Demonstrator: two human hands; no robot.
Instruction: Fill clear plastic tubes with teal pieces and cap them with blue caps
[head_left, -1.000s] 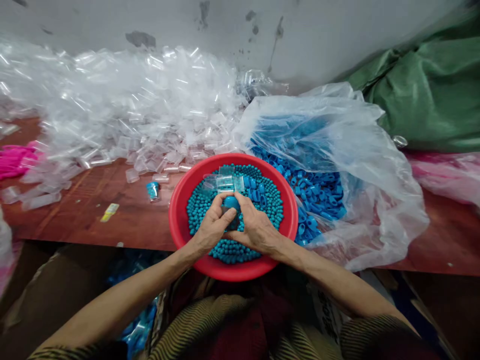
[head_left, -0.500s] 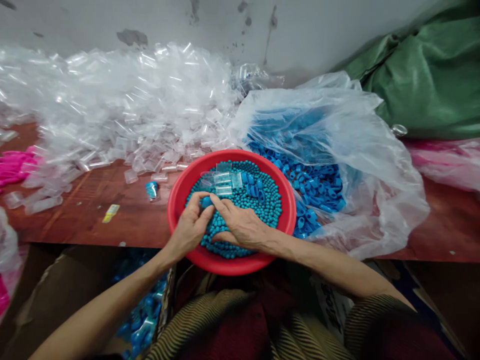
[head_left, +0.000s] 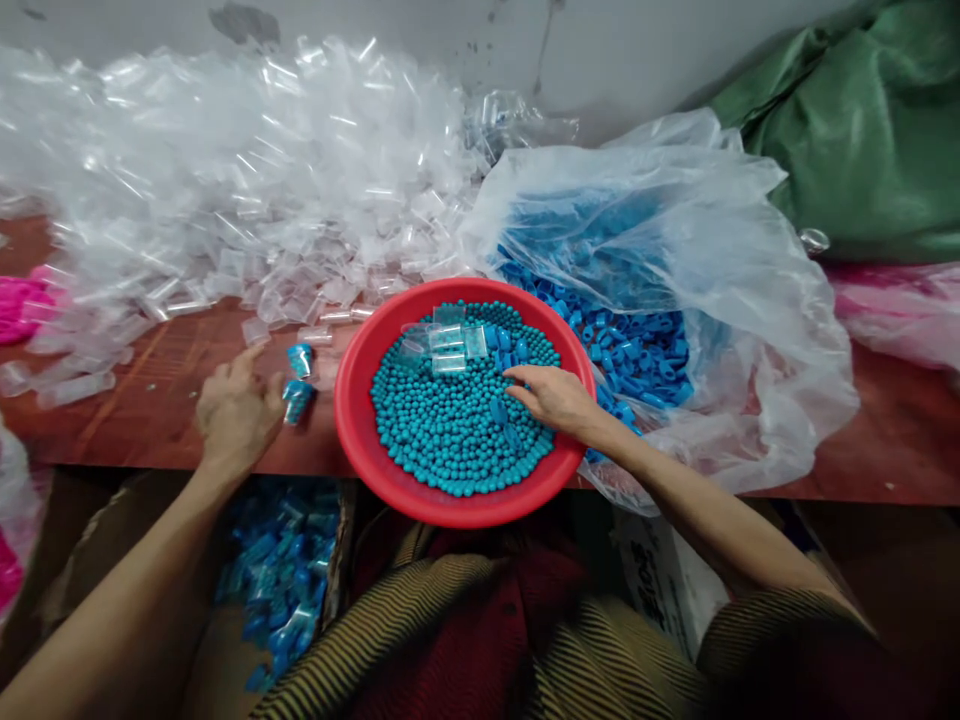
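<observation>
My left hand (head_left: 238,408) is over the red-brown table, fingers spread and holding nothing. Right beside its thumb lie two small clear containers filled with turquoise beads, a nearer one (head_left: 298,401) and a farther one (head_left: 300,359). Over the right side of a red basin (head_left: 351,440), my right hand (head_left: 553,398) reaches in with thumb and forefinger a little apart. Its fingertips are at some blue plastic caps (head_left: 504,345); contact is hard to make out. Turquoise beads (head_left: 442,430) fill the basin, and several clear empty containers (head_left: 448,350) rest on them.
A large heap of clear containers (head_left: 300,180) covers the back left. On the right, a plastic bag (head_left: 780,340) spills blue caps (head_left: 645,355). Below the table edge, a cardboard box (head_left: 112,560) holds blue filled pieces (head_left: 281,580). A green cloth (head_left: 877,130) lies back right.
My left hand has moved left, from the basin to the table, and a second filled container now lies there. My right hand has shifted right, towards the blue caps. The two hands have parted.
</observation>
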